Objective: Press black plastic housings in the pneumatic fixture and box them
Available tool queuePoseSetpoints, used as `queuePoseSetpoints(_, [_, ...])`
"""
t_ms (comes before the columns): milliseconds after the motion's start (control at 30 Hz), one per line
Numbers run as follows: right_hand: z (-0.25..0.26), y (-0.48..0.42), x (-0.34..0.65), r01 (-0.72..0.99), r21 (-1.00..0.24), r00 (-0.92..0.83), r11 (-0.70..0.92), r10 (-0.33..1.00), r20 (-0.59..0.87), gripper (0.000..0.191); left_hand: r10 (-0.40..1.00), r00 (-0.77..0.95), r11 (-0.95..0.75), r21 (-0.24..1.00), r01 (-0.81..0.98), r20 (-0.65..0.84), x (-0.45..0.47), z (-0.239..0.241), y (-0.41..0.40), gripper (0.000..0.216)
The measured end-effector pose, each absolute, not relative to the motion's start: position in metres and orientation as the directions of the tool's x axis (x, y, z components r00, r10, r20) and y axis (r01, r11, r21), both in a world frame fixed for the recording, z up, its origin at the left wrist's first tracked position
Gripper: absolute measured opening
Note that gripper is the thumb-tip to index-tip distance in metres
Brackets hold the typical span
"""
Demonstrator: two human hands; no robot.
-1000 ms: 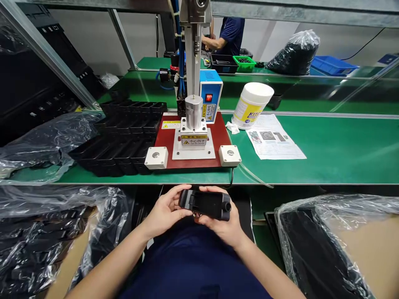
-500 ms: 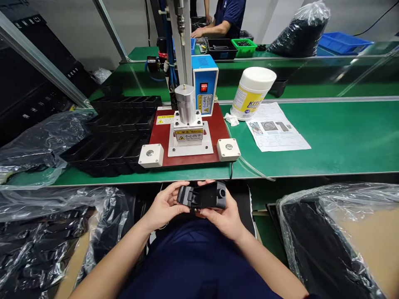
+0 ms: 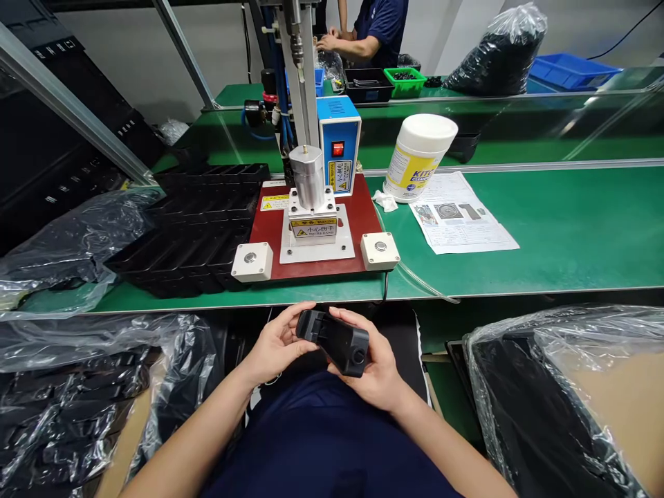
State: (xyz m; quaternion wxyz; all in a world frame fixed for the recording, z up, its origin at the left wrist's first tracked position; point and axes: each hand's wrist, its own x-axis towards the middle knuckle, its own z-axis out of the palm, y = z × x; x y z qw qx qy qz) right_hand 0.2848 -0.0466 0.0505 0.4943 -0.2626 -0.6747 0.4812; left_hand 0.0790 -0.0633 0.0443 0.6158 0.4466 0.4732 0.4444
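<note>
A black plastic device (image 3: 335,339) is held between both hands, just below the front edge of the bench. It is long and boxy, with a round, lens-like part at its right end and a blocky bracket at its left. My left hand (image 3: 280,342) pinches the bracket end between thumb and fingers. Around the wider right end closes my right hand (image 3: 376,360), thumb underneath and fingers along the far side. Beyond the hands, a press fixture with a metal cylinder (image 3: 307,173) stands on a red base plate (image 3: 264,232).
Two white button boxes, left (image 3: 252,263) and right (image 3: 380,251), flank the fixture. Black trays (image 3: 181,256) lie left; a wipes tub (image 3: 420,155) and printed sheet (image 3: 461,214) lie right. Plastic-lined boxes flank my lap. A co-worker (image 3: 381,34) stands across the bench.
The device has turned in my hands, its right end swinging down toward me. My right hand's fingers now show along its far side. The co-worker's hands have risen from the bench.
</note>
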Motion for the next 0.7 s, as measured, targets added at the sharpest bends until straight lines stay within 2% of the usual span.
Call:
queuePoseSetpoints(233, [0.053,-0.048,0.284,-0.067,-0.826,-0.365,0.56,0.757,0.542,0.057,0.972,0.159,0.191,0.975,-0.115,-0.172,0.082,0.049,-0.064,0.063])
queuePoseSetpoints(467, [0.045,-0.054,0.286,-0.023,-0.789,-0.383,0.614,0.723,0.574,0.06,0.986,0.107,0.142,0.981,-0.129,-0.129,0.085,0.052,-0.065,0.054])
queuePoseSetpoints(700, [0.047,-0.052,0.286,0.053,-0.679,-0.401,0.732,0.638,0.657,0.061,0.991,0.046,0.133,0.985,-0.105,-0.129,0.09,0.051,-0.067,0.048])
